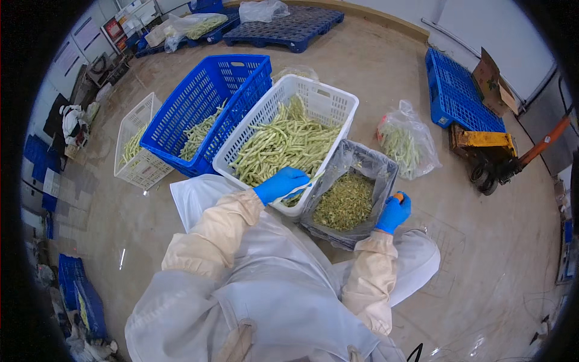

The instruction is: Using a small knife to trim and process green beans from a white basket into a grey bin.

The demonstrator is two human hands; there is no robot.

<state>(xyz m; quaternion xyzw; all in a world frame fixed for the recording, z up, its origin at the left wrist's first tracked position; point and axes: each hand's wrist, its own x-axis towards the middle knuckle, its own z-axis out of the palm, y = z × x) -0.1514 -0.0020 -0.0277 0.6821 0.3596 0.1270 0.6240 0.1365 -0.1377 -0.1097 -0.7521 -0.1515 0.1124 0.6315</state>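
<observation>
My left hand (282, 184), in a blue glove, is closed on a pale green bean (312, 179) at the near edge of a white plastic crate (347, 108). Many long green beans (287, 138) are heaped in that crate. In my right hand (394, 212), also gloved in blue, is a small orange object (398, 196); the fingers hide the rest of it. That hand is at the right rim of a bin lined with a dark plastic bag (334, 160). Inside the bin lies a pile of cut bean ends (344, 203).
Left of the white crate stand a blue crate (178, 115) and another white crate (153, 174), both containing beans. A clear bag of beans (402, 145) lies on the floor at right. Beyond are a pallet jack (486, 149) and blue pallets (289, 25). A person (72, 124) is far left.
</observation>
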